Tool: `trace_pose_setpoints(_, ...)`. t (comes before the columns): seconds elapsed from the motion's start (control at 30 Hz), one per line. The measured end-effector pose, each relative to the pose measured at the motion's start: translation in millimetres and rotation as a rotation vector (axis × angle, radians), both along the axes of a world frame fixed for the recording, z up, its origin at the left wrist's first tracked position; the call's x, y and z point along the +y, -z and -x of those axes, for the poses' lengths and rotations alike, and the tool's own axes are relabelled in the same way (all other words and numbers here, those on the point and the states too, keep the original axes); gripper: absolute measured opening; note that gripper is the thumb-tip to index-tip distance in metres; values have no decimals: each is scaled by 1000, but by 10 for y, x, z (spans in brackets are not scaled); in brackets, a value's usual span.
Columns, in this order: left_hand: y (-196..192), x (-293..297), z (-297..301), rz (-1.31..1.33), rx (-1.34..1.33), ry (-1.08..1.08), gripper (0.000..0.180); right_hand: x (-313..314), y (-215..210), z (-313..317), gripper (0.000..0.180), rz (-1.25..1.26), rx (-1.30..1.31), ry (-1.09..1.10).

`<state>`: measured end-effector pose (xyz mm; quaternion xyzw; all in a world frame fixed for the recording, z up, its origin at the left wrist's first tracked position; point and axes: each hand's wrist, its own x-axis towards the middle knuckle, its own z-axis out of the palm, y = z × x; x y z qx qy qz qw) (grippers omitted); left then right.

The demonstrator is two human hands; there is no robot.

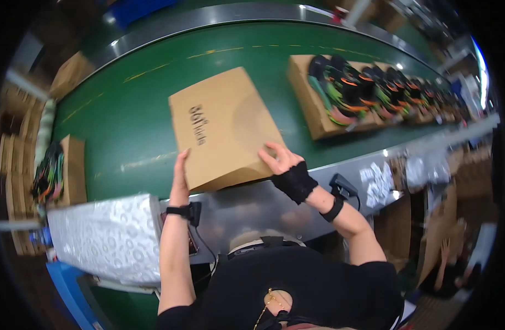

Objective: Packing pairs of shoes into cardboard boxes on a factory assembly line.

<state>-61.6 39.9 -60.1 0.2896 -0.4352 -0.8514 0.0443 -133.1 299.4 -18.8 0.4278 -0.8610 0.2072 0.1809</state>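
A brown cardboard shoebox (225, 126) with dark print on its lid is between my two hands, its lid closed. It is turned at an angle above the green conveyor belt, with its near end over the metal edge. My left hand (180, 175) presses against the box's near left corner, fingers pointing up along the side. My right hand (280, 160) grips the near right corner, thumb and fingers on the lid's edge. That hand wears a black fingerless glove (296, 181). Black straps with small devices sit on both wrists.
Several shoeboxes (304, 104) topped with black, orange and green shoes (340, 91) line the belt (123, 115) at right. White paper slips (376, 184) lie on the metal ledge (241, 212). A patterned, plastic-wrapped stack (106, 236) stands at left, and another person (450, 269) is at far right.
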Motion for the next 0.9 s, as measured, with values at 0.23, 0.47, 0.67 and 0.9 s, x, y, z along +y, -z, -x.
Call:
trace_pose_setpoints(0.23, -231, 8, -742, -51, 178, -197, 42, 268, -669, -29, 51, 134, 121, -210)
trace_pose_setpoints(0.47, -340, -739, -2776, 0, 661, -270, 38, 1403, -635, 1251, 12, 73, 388, 345)
trace_pose_setpoints(0.67, -584, -221, -3770, -165, 368, -1319, 89, 1848, -557, 2306, 39, -470, -229, 600)
trace_pose_setpoints(0.9, -361, 218, -3709, -192, 84, -1114, 82, 1891, -265, 2240, 33, -466, -71, 274)
